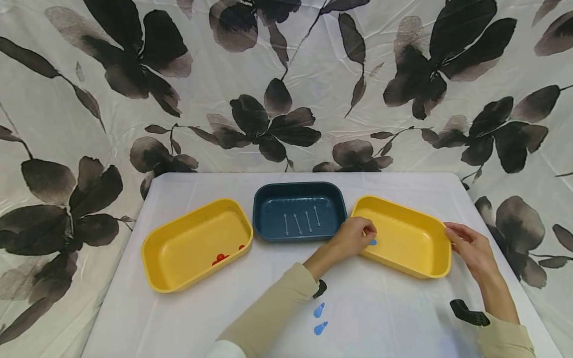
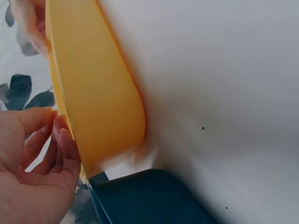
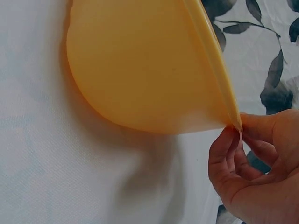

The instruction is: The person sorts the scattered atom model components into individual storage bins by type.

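My left hand (image 1: 355,235) is over the left end of the right yellow tub (image 1: 436,272). Its fingers are bent, with thumb and fingertips close together beside the rim in the left wrist view. A small blue piece (image 1: 372,242) shows just under those fingers; whether they hold it or it lies inside the tub is unclear. At the tub's other end, my right hand (image 1: 475,248) pinches the rim between thumb and fingers. Two blue dropper-shaped pieces (image 1: 320,328) lie on the white table, nearer to me.
A dark blue tub (image 1: 299,238) stands in the middle, touching or nearly touching both neighbours, with several thin pale rods on its floor. Another yellow tub (image 1: 167,286) at left contains several red pieces (image 1: 220,257). Floral cloth (image 1: 268,129) hangs behind the table.
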Demonstrator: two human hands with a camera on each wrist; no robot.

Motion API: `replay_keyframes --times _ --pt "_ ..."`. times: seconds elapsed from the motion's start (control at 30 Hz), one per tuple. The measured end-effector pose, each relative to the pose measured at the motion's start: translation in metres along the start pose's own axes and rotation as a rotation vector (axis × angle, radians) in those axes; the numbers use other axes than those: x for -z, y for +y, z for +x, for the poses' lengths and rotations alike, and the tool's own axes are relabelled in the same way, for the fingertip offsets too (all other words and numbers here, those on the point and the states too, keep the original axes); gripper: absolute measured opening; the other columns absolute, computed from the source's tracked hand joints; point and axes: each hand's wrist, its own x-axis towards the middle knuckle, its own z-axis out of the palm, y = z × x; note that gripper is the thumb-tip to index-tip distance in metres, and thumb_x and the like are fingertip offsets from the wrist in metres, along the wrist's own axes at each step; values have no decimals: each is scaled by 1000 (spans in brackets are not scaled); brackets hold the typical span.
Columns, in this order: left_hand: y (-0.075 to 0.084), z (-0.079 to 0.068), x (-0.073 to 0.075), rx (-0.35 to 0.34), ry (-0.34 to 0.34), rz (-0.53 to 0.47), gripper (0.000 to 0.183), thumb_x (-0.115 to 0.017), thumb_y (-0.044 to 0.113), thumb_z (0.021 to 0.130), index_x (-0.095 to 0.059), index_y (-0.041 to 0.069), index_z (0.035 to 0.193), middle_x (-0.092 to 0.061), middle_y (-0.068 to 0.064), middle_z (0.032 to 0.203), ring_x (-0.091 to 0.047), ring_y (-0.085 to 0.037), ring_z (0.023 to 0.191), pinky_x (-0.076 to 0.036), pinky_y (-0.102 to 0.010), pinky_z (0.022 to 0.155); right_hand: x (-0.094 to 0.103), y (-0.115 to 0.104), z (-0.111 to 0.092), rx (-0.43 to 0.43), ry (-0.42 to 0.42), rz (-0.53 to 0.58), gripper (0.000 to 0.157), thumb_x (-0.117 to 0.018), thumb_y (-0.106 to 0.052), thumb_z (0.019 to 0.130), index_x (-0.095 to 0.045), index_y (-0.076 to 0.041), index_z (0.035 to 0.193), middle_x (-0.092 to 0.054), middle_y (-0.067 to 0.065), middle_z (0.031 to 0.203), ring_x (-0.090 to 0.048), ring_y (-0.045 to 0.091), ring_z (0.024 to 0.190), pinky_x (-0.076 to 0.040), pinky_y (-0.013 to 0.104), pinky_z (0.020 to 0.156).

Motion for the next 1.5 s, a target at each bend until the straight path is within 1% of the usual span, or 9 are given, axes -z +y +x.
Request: replay_keyframes --times 0.1,0.27,0.4,0.57,0.67,0.83,1.03,1.27,1.5 --pt "-2 -4 3 -12 14 -35 9 -68 7 99 -75 2 99 -67 -1 89 -55 -8 80 -45 -9 72 0 0 0 3 0 1 64 -54 -45 106 -46 3 148 -54 0 127 -53 -1 95 -51 7 77" --pt "-7 -14 8 -36 40 -49 10 -68 7 98 -75 1 101 -68 -2 89 -55 -7 78 -46 -9 71 -1 1 0 -9 0 -6 65 -54 -46 105 -46 2 149 -54 0 129 -53 -2 95 -51 7 79" --pt "-11 -22 12 -53 70 -78 9 -69 5 97 -75 0 100 -69 -6 90 -55 -8 76 -46 -10 70 0 1 0 -19 -2 -2 66 -54 -46 105 -45 1 150 -54 0 129 -54 -1 96 -51 7 79" --pt "-17 -35 18 -68 108 -123 8 -70 3 96 -75 -2 100 -67 -8 87 -53 -8 74 -46 -12 68 -1 0 0 -25 1 -6 67 -54 -47 105 -45 1 150 -54 2 131 -53 -1 96 -51 7 78" --pt "-20 -44 22 -57 109 -147 9 -69 4 97 -75 -2 101 -64 -5 84 -52 -7 74 -46 -13 68 -2 0 0 -33 6 -13 67 -53 -47 105 -45 1 150 -53 2 132 -53 -1 96 -50 6 78" --pt "-26 -58 28 -27 110 -164 10 -70 7 98 -75 1 104 -63 -2 86 -53 -7 76 -47 -15 69 -2 -1 -1 -42 12 -11 67 -54 -48 104 -45 0 150 -54 2 131 -53 0 96 -50 6 77" --pt "-30 -76 33 7 117 -190 12 -69 8 99 -76 2 107 -66 -2 89 -54 -8 78 -49 -16 70 -1 -1 -1 -51 6 1 65 -54 -49 104 -47 -2 150 -54 -4 127 -53 -1 96 -51 7 78" --pt "-37 -95 35 48 147 -194 11 -70 10 98 -76 6 107 -69 0 92 -58 -8 81 -53 -18 74 0 -1 -2 -49 -1 13 66 -54 -48 104 -46 -1 150 -53 -5 126 -53 0 96 -50 6 78" --pt "-47 -116 36 83 171 -198 12 -69 13 100 -76 7 107 -71 1 93 -59 -10 84 -54 -20 77 -1 -2 -2 -52 0 11 65 -54 -47 105 -46 -2 150 -53 -5 126 -53 -1 96 -51 7 78"
